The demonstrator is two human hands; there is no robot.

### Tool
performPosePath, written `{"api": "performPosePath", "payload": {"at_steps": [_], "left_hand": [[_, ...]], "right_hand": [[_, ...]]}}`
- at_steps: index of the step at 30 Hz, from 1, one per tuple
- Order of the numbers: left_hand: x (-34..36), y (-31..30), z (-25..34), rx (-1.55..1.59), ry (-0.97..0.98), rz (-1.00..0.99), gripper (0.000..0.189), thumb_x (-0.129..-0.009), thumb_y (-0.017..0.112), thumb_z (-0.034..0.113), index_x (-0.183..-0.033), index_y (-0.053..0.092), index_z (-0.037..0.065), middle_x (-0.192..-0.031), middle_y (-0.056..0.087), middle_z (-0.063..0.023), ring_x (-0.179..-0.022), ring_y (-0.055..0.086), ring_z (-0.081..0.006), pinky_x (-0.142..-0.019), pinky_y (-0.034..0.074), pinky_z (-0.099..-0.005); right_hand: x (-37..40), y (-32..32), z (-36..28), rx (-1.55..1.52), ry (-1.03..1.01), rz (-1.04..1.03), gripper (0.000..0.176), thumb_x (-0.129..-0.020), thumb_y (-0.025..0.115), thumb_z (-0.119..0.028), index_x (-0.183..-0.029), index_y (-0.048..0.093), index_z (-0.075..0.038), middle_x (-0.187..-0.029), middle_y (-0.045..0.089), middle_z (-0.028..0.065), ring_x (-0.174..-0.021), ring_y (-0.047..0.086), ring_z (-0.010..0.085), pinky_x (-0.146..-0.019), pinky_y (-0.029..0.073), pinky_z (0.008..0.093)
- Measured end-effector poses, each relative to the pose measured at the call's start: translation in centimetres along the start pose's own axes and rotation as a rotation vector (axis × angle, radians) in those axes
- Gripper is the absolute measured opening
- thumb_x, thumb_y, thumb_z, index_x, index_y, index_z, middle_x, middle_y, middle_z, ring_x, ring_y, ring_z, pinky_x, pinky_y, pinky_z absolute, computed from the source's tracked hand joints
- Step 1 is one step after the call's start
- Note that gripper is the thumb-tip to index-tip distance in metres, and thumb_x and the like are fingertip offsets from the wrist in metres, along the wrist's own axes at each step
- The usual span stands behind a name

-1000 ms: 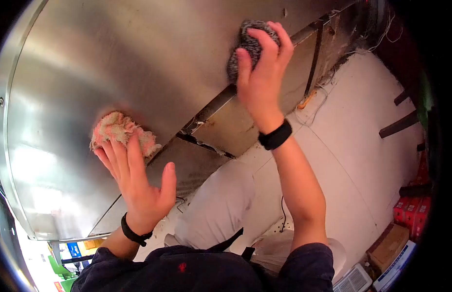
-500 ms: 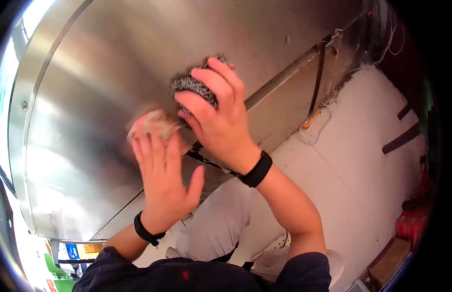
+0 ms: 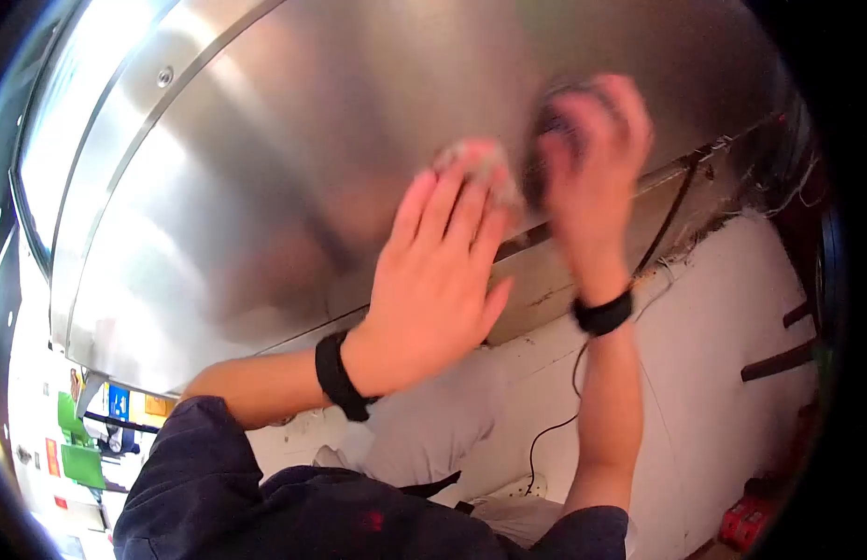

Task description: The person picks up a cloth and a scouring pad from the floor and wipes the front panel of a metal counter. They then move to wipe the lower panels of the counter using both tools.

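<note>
My left hand (image 3: 433,280) lies with its fingers nearly flat over a crumpled, pale cloth (image 3: 480,152), pressing it against a large stainless steel panel (image 3: 293,159). To its right, my right hand (image 3: 597,201) curls around a dark steel wool scrubber (image 3: 538,168) at the same panel. That hand and the scrubber are smeared by motion, and the fingers partly cover the scrubber. A black band circles each wrist.
Along the panel's lower edge runs a dirty ledge (image 3: 545,294). A black cable (image 3: 545,431) trails down over the white floor (image 3: 695,373). Green chairs (image 3: 81,465) show at lower left, and a red box (image 3: 743,523) stands at lower right.
The view has shifted. Both hands have moved up and to the right in view, carrying the cloth and the scrubber along the panel.
</note>
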State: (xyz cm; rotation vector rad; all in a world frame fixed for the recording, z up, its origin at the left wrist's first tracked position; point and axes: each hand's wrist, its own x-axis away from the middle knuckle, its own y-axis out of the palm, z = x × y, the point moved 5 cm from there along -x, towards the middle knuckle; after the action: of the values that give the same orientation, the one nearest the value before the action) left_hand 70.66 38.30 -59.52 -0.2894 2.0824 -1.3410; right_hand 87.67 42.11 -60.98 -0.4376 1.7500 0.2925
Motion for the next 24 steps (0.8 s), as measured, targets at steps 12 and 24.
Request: {"api": "performPosePath", "payload": {"at_steps": [12,24], "left_hand": [[6.0,5.0,1.7,0.193,-0.180,0.073,0.068,-0.080,0.074,0.032,-0.137,0.053,-0.001,-0.139,0.048,-0.0298,-0.139,0.038,-0.0498,-0.120,0.026,-0.0605],[5.1,2.5,0.8,0.298,-0.194,0.113,0.071,-0.082,0.072,0.028,-0.142,0.050,-0.003,-0.143,0.045,-0.0316,-0.141,0.036,-0.0510,-0.119,0.025,-0.0625]], "right_hand": [[3.5,-1.2,3.0,0.119,0.237,0.046,0.038,-0.105,0.057,-0.019,-0.139,0.051,-0.003,-0.152,0.036,0.0219,-0.140,0.036,0.0378,-0.115,0.033,0.0474],[1.6,0.4,-4.0,0.071,-0.030,-0.001,0.038,-0.100,0.062,-0.017,-0.134,0.054,-0.003,-0.149,0.039,0.0221,-0.138,0.040,0.0409,-0.114,0.033,0.0500]]}}
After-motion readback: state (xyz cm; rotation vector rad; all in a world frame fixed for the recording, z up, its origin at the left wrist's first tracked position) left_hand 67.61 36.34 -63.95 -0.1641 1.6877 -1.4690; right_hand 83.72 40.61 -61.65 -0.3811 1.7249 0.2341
